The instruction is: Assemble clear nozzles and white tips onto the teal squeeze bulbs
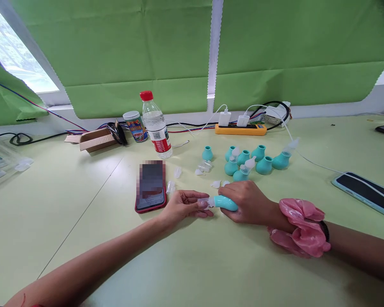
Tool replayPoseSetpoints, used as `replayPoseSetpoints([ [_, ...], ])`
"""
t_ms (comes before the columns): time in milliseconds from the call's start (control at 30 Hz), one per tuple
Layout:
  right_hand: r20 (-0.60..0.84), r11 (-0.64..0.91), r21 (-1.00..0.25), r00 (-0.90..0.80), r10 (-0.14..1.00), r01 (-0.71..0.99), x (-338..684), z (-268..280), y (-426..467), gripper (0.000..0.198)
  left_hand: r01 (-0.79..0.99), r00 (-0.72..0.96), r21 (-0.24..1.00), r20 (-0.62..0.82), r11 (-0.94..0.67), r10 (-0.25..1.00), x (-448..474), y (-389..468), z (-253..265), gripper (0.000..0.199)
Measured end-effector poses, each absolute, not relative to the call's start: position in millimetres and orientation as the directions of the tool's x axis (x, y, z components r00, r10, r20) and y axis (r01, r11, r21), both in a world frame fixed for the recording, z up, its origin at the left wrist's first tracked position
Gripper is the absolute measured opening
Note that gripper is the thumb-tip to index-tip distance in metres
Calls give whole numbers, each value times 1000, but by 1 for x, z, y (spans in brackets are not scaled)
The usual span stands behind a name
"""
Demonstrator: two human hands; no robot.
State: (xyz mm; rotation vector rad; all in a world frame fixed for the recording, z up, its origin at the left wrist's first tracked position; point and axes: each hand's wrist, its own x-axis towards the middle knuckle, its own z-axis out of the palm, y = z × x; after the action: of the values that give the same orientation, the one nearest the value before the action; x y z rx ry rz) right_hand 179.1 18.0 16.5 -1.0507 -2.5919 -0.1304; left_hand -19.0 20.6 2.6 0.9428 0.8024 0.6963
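My right hand [245, 202] is wrapped round a turquoise squeeze bulb [224, 202], its neck pointing left. A clear plastic tube piece [210, 202] sits at the bulb's neck, and my left hand [182, 207] pinches that piece between thumb and fingers. Just beyond my right hand stand several turquoise bulbs [264, 165], a few with clear or whitish tips on them. One bulb [207, 153] stands apart to the left. Loose clear tubes [205, 166] and small white tips [216, 184] lie between the bulbs and my hands.
A red-cased phone [150, 204] lies left of my left hand. Behind it stand a plastic bottle [156, 128] and a can [135, 126]. A yellow power strip [240, 129] with chargers runs along the wall. Another phone [368, 194] with a white cable lies at right.
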Motion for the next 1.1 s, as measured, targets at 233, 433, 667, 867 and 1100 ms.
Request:
replayPoseSetpoints([
  [233,393,747,104,-718,575,656,180,15,18,12,-48,574,917,-300,397,762,-20,22,5,34],
  [433,376,756,157,-746,549,636,179,12,14,12,28,575,941,-292,339,764,-19,20,9,30],
  [667,213,649,-299,-614,760,700,170,18,8,2,67,411,967,-250,244,877,-14,1,13,30],
  [867,104,532,-614,-608,787,584,170,28,6,7,299,391,921,121,-251,912,-15,-11,16,25],
  [1100,-182,252,-797,-617,766,549,170,39,10,11,417,501,631,441,-654,745,-18,-15,22,18],
])
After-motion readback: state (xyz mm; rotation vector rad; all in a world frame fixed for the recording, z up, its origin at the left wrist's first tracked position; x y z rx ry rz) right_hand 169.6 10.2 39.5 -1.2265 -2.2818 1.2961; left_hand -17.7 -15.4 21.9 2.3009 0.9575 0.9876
